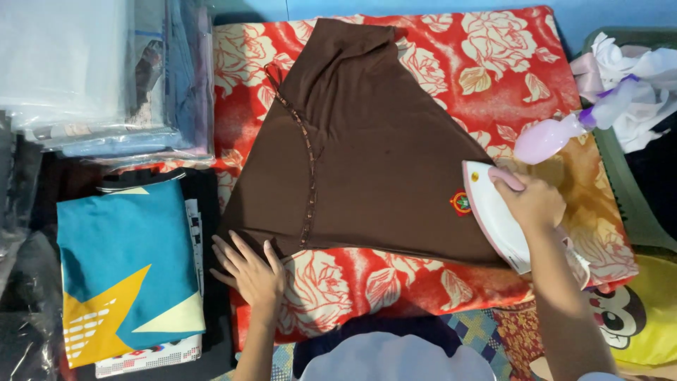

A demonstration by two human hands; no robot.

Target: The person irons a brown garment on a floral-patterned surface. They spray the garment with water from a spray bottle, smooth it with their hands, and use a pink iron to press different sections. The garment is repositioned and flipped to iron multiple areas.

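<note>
A brown garment [367, 148] with a beaded trim line and a small red emblem lies spread on a red cloth with cream roses [493, 63]. My right hand [532, 201] grips the pink handle of a white iron [493, 219], which rests on the garment's right corner. My left hand [250, 271] lies flat, fingers apart, on the garment's lower left corner and the red cloth.
A folded teal and yellow cloth [127, 268] tops a pile at the left. Stacked bagged clothes [106, 70] stand at the upper left. A pale purple spray bottle [557, 134] lies at the right, beside a green basket [620, 190] of white laundry.
</note>
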